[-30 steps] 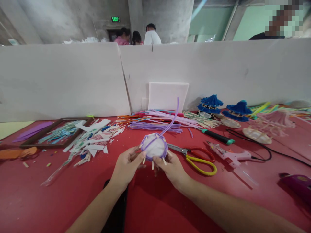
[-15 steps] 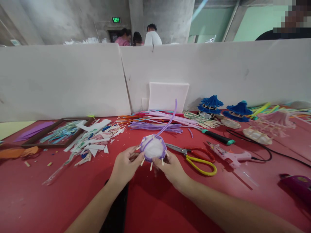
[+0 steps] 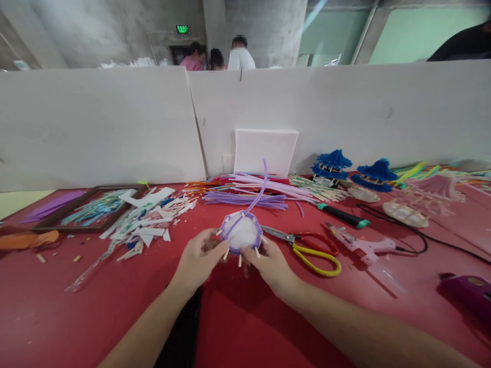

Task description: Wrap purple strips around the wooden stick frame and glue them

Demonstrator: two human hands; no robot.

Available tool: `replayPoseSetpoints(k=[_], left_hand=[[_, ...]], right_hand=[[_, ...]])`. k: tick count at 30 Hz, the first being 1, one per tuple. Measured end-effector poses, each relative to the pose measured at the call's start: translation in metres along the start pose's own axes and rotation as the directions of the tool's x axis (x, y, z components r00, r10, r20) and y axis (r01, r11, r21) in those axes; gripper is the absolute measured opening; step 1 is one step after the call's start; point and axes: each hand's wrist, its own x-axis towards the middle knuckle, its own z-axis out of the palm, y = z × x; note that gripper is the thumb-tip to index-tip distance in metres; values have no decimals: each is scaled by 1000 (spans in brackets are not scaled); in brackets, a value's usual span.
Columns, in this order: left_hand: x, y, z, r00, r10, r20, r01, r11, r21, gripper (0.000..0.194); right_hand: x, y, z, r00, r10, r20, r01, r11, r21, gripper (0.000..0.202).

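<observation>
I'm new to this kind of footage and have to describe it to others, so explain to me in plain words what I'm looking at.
There is no machine here: a person works with two bare hands. The view comes from a camera worn on that person's head, looking forward and down.

The left hand and right hand together hold a small round piece with a white, fluffy-looking middle, a purple edge and pale stick ends poking out. A purple strip rises from it.

On the red tabletop lie scissors, a pink glue gun, a bundle of purple strips and a brown frame. Two blue roofed models stand farther back, near a pale partition.
</observation>
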Motion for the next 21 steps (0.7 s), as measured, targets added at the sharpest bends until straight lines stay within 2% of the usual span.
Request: replayPoseSetpoints(k=[7, 10, 12, 14, 17, 19, 21], left_hand=[[-3, 3, 3, 988, -143, 49, 149, 975, -165, 31], [-1, 5, 4, 975, -220, 8, 216, 948, -235, 22], [0, 6, 5, 967, -253, -35, 232, 927, -295, 17], [2, 6, 5, 963, -259, -69, 222, 915, -337, 11], [2, 6, 5, 963, -261, -73, 220, 911, -348, 5], [0, 6, 6, 963, -263, -54, 230, 910, -344, 7], [-2, 7, 8, 964, -264, -21, 241, 911, -335, 11]], right_hand=[[3, 1, 0, 1000, -2, -7, 3, 999, 50, 30], [3, 0, 1, 998, -28, -48, 32, 997, 76, 32], [0, -2, 0, 991, -90, -96, 96, 993, 66, 36], [-3, -5, -3, 972, -208, -108, 201, 977, -67, 34], [-7, -9, -7, 939, -343, 6, 320, 872, -371, 16], [-8, -9, -9, 945, -315, 89, 319, 829, -459, 14], [-7, -8, -9, 964, -219, 148, 263, 854, -449, 22]])
